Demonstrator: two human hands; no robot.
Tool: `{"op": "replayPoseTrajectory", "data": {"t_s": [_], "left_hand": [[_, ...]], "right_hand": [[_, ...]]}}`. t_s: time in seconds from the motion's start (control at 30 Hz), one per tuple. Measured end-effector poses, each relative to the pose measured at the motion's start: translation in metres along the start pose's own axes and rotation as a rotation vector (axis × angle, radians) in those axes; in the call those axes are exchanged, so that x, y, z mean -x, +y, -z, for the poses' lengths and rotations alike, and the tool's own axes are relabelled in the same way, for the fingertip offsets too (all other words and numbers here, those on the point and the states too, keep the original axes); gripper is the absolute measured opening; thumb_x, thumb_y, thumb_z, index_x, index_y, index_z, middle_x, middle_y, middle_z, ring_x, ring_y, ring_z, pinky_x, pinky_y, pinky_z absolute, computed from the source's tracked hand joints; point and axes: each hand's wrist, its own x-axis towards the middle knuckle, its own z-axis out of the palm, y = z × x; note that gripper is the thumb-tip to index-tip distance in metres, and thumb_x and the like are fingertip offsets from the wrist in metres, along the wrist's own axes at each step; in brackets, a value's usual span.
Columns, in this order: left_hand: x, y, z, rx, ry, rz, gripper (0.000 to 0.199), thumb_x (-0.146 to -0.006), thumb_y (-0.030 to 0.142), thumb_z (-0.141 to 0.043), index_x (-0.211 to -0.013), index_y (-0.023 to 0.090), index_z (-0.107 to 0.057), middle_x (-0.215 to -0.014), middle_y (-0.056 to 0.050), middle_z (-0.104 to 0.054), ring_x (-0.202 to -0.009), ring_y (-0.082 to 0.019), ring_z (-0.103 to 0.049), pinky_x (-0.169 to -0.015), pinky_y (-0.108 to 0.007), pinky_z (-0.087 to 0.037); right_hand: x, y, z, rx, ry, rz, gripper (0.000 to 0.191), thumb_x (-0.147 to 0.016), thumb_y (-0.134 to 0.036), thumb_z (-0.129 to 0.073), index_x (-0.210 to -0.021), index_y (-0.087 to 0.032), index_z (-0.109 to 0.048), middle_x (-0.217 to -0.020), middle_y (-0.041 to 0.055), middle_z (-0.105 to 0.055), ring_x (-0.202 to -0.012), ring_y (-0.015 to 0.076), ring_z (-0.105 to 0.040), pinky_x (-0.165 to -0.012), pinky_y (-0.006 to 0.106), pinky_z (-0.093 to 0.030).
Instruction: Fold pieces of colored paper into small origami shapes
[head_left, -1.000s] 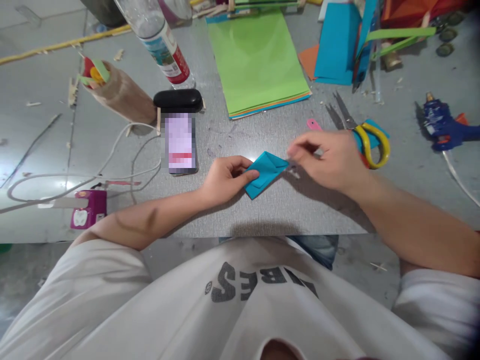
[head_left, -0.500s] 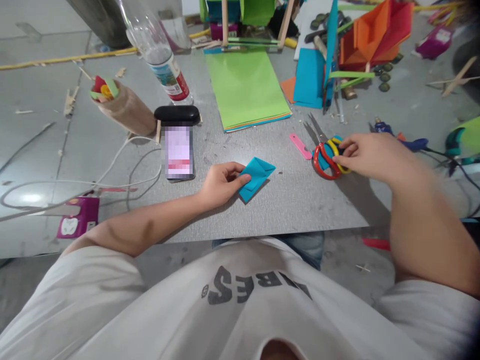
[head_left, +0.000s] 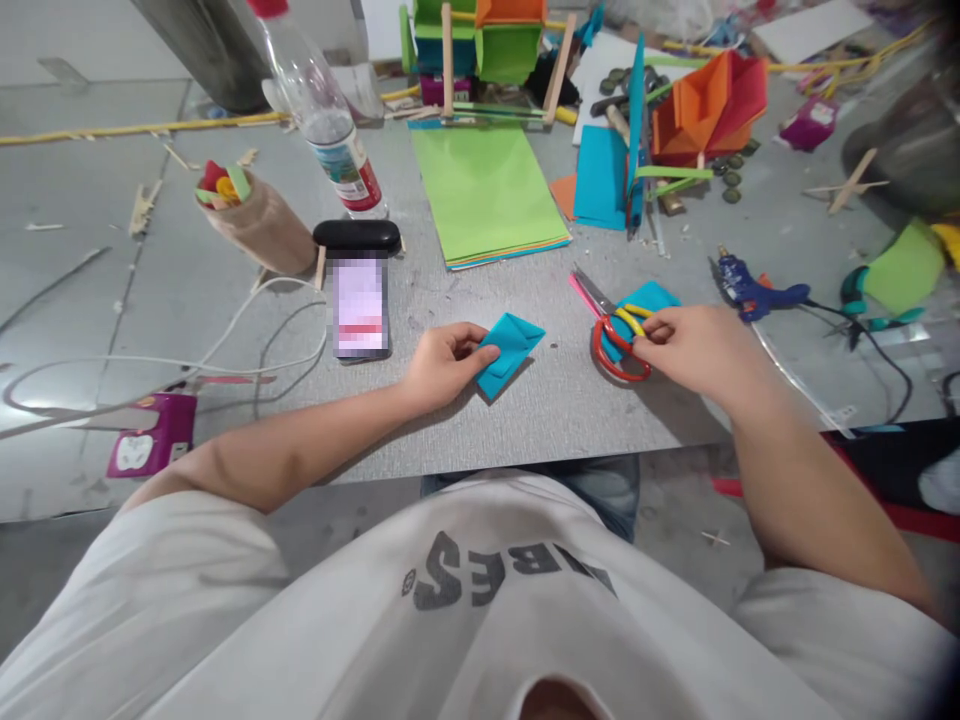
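My left hand (head_left: 450, 362) pinches a folded blue paper (head_left: 508, 352), with the thumb on top and the fingers behind its left edge. The paper has a pointed flap and lies low over the table. My right hand (head_left: 686, 345) is closed on the yellow handle of a pair of scissors (head_left: 619, 362) with red and yellow grips. The scissor blades are together and point up and left, across a pink cutter-like strip (head_left: 579, 290). Partly under the scissors and the right fingers lies another blue paper piece (head_left: 656, 295).
A green-topped paper stack (head_left: 491, 195) lies ahead. Leftward are a phone (head_left: 360, 305), a black case (head_left: 357, 237), a bottle (head_left: 341, 165) and a tan holder (head_left: 262, 225). On the right, a blue glue gun (head_left: 757, 290) trails its cord. Paper models (head_left: 709, 110) stand behind.
The scissors have shifted left and their blades have closed, with my right hand now gripping the handle. More of the blue paper beneath shows. My left hand stays nearly still.
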Motion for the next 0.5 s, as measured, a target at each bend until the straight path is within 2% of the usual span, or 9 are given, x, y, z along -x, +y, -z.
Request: {"op": "replayPoseTrajectory", "data": {"t_s": [0.1,0.2,0.33,0.5], "left_hand": [[0.0,0.0,0.0,-0.004,-0.002,-0.014,0.037,-0.09,0.048,-0.106,-0.104,0.017,-0.091,-0.091,-0.008,-0.092,-0.075,-0.017,-0.08,-0.071,-0.031,-0.061],[-0.001,-0.001,0.0,0.001,0.0,-0.026,0.038,-0.09,0.049,-0.105,-0.103,0.017,-0.089,-0.089,-0.008,-0.091,-0.074,-0.017,-0.079,-0.071,-0.03,-0.061],[-0.002,-0.002,0.0,-0.003,-0.004,-0.037,0.038,-0.09,0.05,-0.103,-0.104,0.017,-0.089,-0.09,-0.007,-0.091,-0.074,-0.017,-0.079,-0.071,-0.031,-0.061],[-0.002,-0.003,-0.001,-0.011,0.005,-0.045,0.039,-0.089,0.05,-0.101,-0.104,0.016,-0.09,-0.091,-0.008,-0.091,-0.076,-0.017,-0.08,-0.071,-0.03,-0.06]], "right_hand": [[0.003,-0.002,-0.002,-0.067,-0.006,0.024,0.016,-0.107,-0.033,-0.082,-0.099,-0.026,-0.094,-0.093,0.0109,-0.09,-0.084,0.0341,-0.08,-0.072,0.045,-0.046],[-0.007,0.008,0.001,-0.157,0.081,0.019,0.021,-0.114,-0.04,-0.08,-0.104,-0.024,-0.09,-0.099,0.0133,-0.091,-0.089,0.0299,-0.079,-0.081,0.044,-0.051],[-0.035,0.028,0.003,-0.171,0.183,-0.065,0.011,-0.106,-0.03,-0.085,-0.112,-0.022,-0.083,-0.124,0.0203,-0.093,-0.106,0.0317,-0.08,-0.098,0.045,-0.057],[-0.054,0.037,-0.003,-0.167,0.151,-0.116,0.023,-0.099,-0.038,-0.094,-0.11,-0.025,-0.079,-0.125,0.0165,-0.09,-0.107,0.0311,-0.075,-0.1,0.045,-0.055]]}}
